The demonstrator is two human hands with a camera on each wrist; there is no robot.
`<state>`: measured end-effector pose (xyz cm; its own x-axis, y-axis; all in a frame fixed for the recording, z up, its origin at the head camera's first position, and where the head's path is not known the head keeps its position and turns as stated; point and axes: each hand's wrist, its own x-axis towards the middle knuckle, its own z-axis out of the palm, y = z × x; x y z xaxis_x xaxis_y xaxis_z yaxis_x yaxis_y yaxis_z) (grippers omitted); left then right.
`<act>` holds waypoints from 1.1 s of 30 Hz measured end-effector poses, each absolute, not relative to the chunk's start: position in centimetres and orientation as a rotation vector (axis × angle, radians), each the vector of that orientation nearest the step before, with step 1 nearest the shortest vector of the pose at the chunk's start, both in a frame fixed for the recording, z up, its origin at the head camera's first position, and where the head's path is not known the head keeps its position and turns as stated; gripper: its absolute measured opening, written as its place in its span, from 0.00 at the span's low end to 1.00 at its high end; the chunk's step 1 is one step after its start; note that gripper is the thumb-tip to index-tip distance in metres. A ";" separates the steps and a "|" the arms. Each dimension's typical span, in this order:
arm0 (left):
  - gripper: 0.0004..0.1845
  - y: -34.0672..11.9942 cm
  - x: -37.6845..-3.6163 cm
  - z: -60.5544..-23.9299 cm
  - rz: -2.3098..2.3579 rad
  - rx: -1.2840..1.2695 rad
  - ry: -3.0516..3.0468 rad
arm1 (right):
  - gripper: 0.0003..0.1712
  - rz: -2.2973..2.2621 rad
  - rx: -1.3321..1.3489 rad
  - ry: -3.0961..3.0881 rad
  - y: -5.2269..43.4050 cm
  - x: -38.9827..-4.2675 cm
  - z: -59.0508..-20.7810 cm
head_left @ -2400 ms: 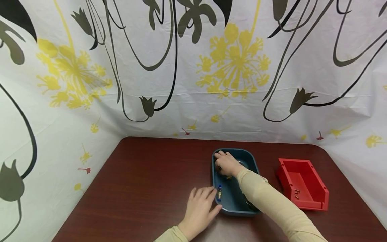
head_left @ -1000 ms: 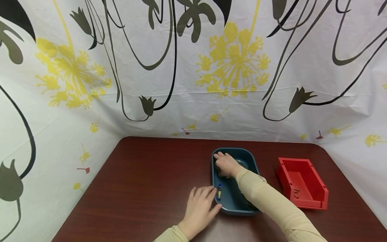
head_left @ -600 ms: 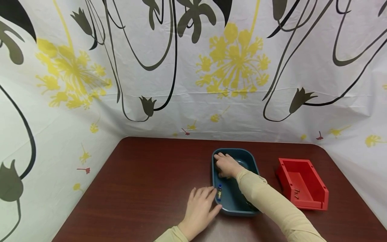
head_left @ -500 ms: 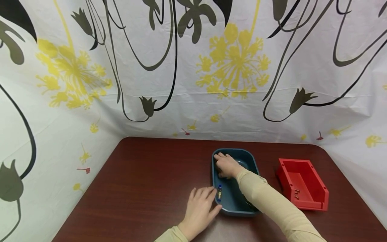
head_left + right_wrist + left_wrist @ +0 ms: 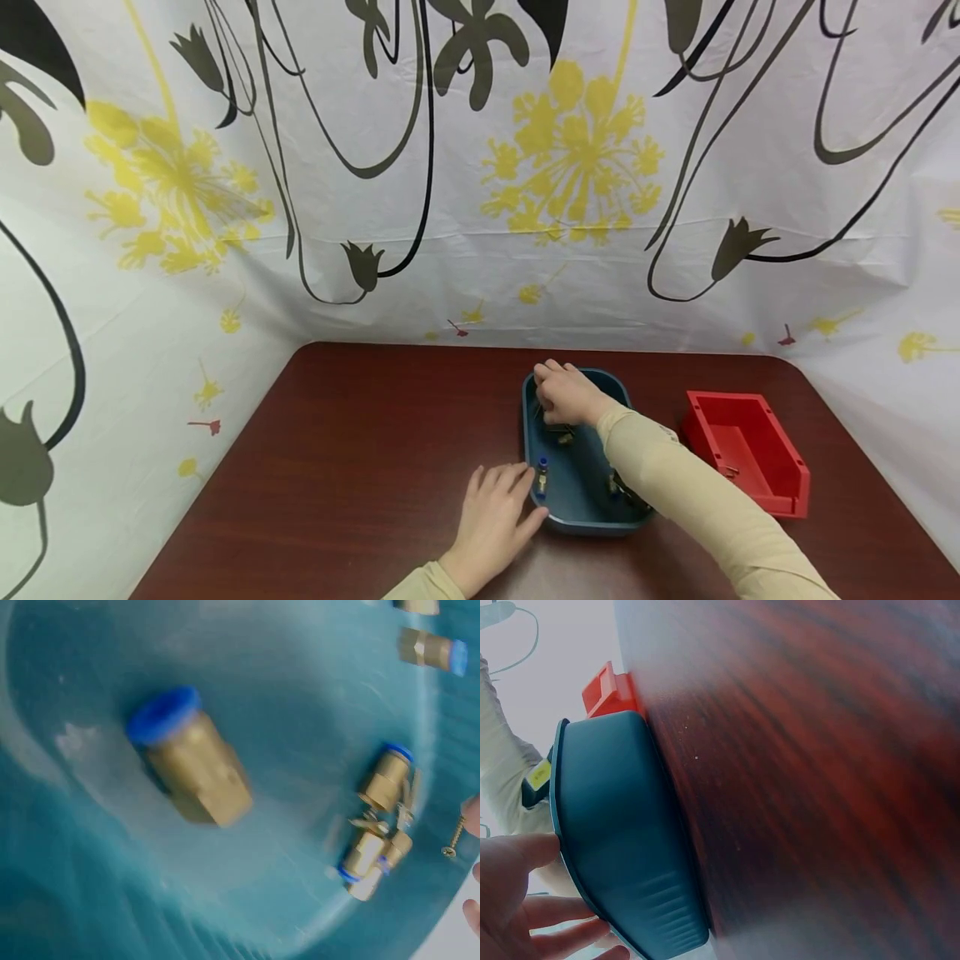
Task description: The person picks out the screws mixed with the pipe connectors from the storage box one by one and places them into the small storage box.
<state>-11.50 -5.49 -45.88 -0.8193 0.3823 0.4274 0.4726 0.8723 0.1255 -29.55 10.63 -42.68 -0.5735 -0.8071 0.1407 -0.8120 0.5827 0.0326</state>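
Right hand higher, with screw

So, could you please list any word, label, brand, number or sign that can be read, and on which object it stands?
No text can be read.
Yellow patch on the dark device at the right sleeve: any marks too small and blurred to read.
Blue tray, red bin, brass fittings: no lettering visible.

From the near side, the head view looks forward and down; the left wrist view, low and close, faces right, sharing the tray and red bin; the right wrist view peers closely into the tray.
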 end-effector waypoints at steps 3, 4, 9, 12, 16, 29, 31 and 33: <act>0.24 -5.5 -11.5 -45.9 -0.315 -0.627 -2.641 | 0.19 0.064 1.376 -2.655 10.9 -29.6 -41.5; 0.24 -5.5 -11.5 -45.9 -0.313 -0.625 -2.640 | 0.19 0.055 1.375 -2.648 10.9 -29.5 -41.1; 0.24 -5.5 -11.5 -45.9 -0.313 -0.620 -2.650 | 0.19 0.031 1.392 -2.608 11.3 -29.1 -38.9; 0.24 -5.5 -11.5 -45.9 -0.314 -0.615 -2.655 | 0.20 0.025 1.404 -2.587 11.6 -28.9 -37.8; 0.24 -5.5 -11.6 -45.9 -0.312 -0.615 -2.647 | 0.20 -0.006 1.402 -2.588 12.0 -28.5 -36.6; 0.24 -5.5 -11.6 -46.0 -0.334 -0.625 -2.630 | 0.19 -0.022 1.413 -2.545 14.6 -27.6 -34.3; 0.24 -5.5 -11.6 -46.1 -0.332 -0.622 -2.631 | 0.19 -0.012 1.409 -2.531 15.2 -27.4 -34.2; 0.24 -5.5 -11.5 -46.1 -0.332 -0.620 -2.632 | 0.19 -0.005 1.399 -2.517 15.9 -27.3 -34.2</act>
<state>-11.51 -5.46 -46.09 -0.8153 0.3713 0.4443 0.4701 0.8724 0.1336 -27.30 15.92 -34.18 -0.5020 -0.8351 0.2250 -0.8342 0.5362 0.1286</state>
